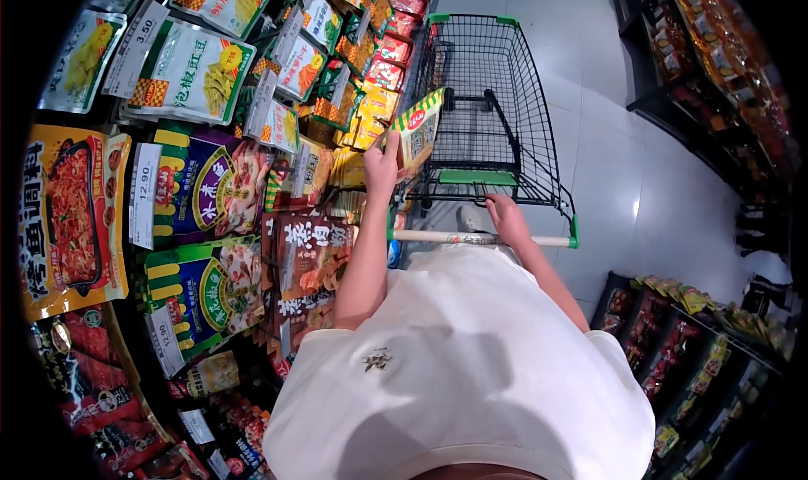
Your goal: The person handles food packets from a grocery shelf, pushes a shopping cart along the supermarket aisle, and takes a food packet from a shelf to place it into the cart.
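Observation:
My left hand grips the lower left edge of a yellow and green food packet, held up between the shelf and the shopping cart. The packet's printed side with a square code faces me. My right hand is above the cart's pale handle bar, near the green strip at the basket's rear; its fingers are bent and partly apart, with nothing seen in them. The wire basket holds no goods.
Shelves of packets with price tags rise close on the left. Dark shelves with packaged goods stand at the upper right, and another low rack at the lower right. Grey tiled floor lies between.

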`<state>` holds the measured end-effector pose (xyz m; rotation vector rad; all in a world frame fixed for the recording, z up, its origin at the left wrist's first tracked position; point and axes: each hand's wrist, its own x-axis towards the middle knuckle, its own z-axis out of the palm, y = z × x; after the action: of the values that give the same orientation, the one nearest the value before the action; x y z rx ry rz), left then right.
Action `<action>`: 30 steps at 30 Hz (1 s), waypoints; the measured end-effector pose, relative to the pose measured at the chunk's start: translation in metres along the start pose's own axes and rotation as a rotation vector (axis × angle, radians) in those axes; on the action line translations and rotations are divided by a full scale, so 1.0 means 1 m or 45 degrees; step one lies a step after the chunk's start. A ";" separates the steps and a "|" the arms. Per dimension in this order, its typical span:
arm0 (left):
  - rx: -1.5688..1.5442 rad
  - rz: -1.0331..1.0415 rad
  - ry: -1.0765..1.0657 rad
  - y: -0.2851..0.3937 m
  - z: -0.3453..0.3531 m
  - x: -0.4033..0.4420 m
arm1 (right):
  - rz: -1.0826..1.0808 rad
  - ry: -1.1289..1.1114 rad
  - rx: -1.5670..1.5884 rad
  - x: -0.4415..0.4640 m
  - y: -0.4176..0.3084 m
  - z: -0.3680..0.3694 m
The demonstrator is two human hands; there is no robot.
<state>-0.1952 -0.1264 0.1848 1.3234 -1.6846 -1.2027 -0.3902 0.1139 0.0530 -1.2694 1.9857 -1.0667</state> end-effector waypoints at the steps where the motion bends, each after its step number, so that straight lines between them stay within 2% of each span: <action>1: -0.055 0.009 0.011 -0.020 0.011 0.008 | -0.008 0.014 -0.016 -0.003 0.002 -0.002; 3: -0.141 -0.013 0.028 -0.052 0.031 0.017 | -0.077 -0.003 -0.076 -0.005 0.006 -0.010; 4: -0.009 0.007 0.068 -0.060 0.038 0.019 | -0.116 -0.009 -0.126 -0.006 0.009 -0.012; 8: -0.008 -0.185 0.096 -0.085 0.058 0.020 | -0.211 0.032 -0.192 -0.010 0.019 -0.013; 12: 0.122 -0.193 0.129 -0.127 0.066 0.026 | -0.188 0.027 -0.213 -0.009 0.020 -0.012; 17: 0.012 -0.202 0.202 -0.161 0.061 0.014 | -0.164 0.031 -0.230 -0.005 0.020 -0.011; 22: -0.043 -0.231 0.227 -0.150 0.051 0.008 | -0.111 0.022 -0.242 -0.001 0.021 -0.011; 23: -0.065 -0.338 0.086 -0.146 0.043 0.010 | -0.098 0.023 -0.241 -0.001 0.022 -0.010; 30: -0.062 -0.371 0.112 -0.152 0.048 0.036 | -0.113 0.045 -0.236 0.001 0.022 -0.010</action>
<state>-0.1955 -0.1584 0.0245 1.6072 -1.4261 -1.3178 -0.4089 0.1216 0.0396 -1.4561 2.1122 -0.9704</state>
